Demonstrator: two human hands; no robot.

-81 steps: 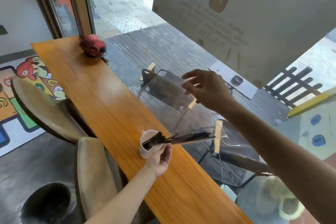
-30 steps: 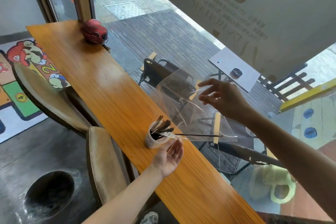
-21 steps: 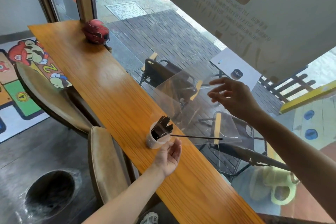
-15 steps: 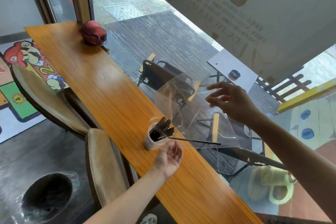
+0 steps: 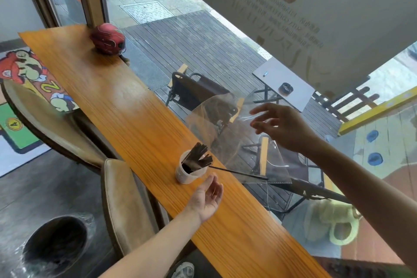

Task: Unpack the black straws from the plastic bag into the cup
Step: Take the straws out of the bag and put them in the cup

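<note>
A white cup (image 5: 184, 172) stands on the narrow wooden counter (image 5: 126, 117) and holds a fanned bunch of black straws (image 5: 198, 158). My right hand (image 5: 282, 127) pinches the upper edge of a clear plastic bag (image 5: 228, 140), held up over the counter's far side with its mouth toward the cup. One black straw (image 5: 239, 172) still lies along the bag's bottom, its tip at the cup's rim. My left hand (image 5: 208, 198) hovers palm-up just in front of the cup, fingers apart, holding nothing.
A red helmet-shaped object (image 5: 108, 38) sits at the counter's far end. Two padded chairs (image 5: 121, 201) stand at the left edge. A window runs along the right side. A black bin (image 5: 54, 244) is on the floor.
Most of the straws slid from the bag into the cup, leaving one in the bag. My left hand let go and dropped back, palm open. My right hand kept the bag lifted.
</note>
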